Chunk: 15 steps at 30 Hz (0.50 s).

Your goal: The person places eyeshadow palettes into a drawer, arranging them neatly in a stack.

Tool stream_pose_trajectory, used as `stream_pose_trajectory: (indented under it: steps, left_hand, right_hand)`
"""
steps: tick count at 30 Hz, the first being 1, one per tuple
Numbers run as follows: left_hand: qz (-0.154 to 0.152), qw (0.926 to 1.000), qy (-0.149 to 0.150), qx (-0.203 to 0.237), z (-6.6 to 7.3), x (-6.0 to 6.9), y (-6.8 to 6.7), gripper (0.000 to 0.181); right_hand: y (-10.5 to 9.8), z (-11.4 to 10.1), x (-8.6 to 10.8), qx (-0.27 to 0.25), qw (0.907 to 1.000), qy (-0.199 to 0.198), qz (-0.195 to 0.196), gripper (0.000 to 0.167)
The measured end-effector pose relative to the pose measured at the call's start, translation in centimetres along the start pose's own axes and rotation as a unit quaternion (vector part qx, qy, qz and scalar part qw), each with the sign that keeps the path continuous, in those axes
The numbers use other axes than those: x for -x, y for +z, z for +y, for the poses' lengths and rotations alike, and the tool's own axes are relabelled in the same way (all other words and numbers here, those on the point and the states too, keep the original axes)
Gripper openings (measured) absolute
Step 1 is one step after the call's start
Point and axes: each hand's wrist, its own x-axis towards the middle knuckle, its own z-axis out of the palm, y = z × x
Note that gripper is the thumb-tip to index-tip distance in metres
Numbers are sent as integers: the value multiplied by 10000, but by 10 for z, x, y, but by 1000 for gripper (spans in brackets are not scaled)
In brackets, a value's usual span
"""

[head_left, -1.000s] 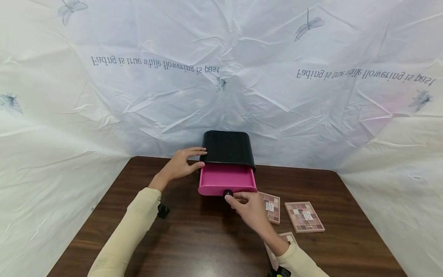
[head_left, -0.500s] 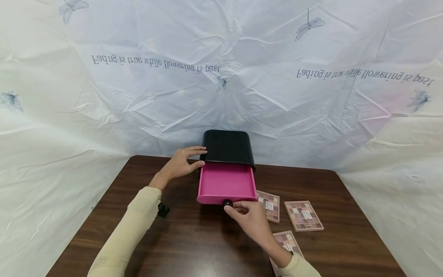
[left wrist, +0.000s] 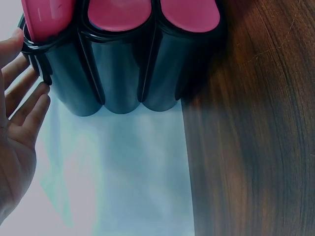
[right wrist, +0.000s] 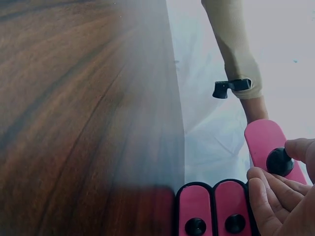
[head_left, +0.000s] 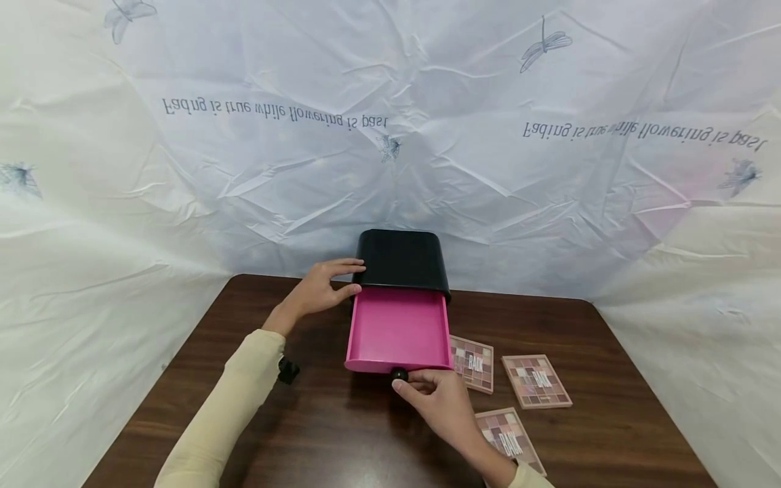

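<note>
A black drawer cabinet (head_left: 401,259) stands at the table's back edge, its pink top drawer (head_left: 399,329) pulled far out and bare inside. My right hand (head_left: 442,407) pinches the drawer's round black knob (right wrist: 279,162) between thumb and fingers. On the cabinet's left side rests my left hand (head_left: 317,288), thumb and fingers extended along the side and top edge. The left wrist view shows those fingers (left wrist: 30,105) against the black casing (left wrist: 115,69). Two lower pink drawers (right wrist: 195,207) are closed in the right wrist view.
Three makeup palettes lie on the brown table (head_left: 342,434), right of the drawer: one palette (head_left: 474,364) beside it, another palette (head_left: 537,381) farther right, and a third palette (head_left: 509,437) partly behind the right forearm. A white printed sheet (head_left: 293,176) hangs behind and at both sides.
The top drawer has slid farther out toward me, with my right hand drawing back on its knob. My left hand has stayed on the cabinet's side. More of the nearest palette shows.
</note>
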Motion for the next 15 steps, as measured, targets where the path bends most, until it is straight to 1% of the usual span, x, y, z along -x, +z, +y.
stream_pose_trajectory:
  steps: [6,12,15]
  left_hand:
    - [-24,10000,-31,14,1,1,0,48]
    - [-4,10000,9,4,1,1,0,48]
    - [-6,10000,13,-12,1,1,1,48]
  right_hand:
    - [0,-1,4,71,10000,3,-41,39]
    - [0,0,7,36,10000,38,-80,39]
    - [-2,1,10,77,9999,70,-38,36]
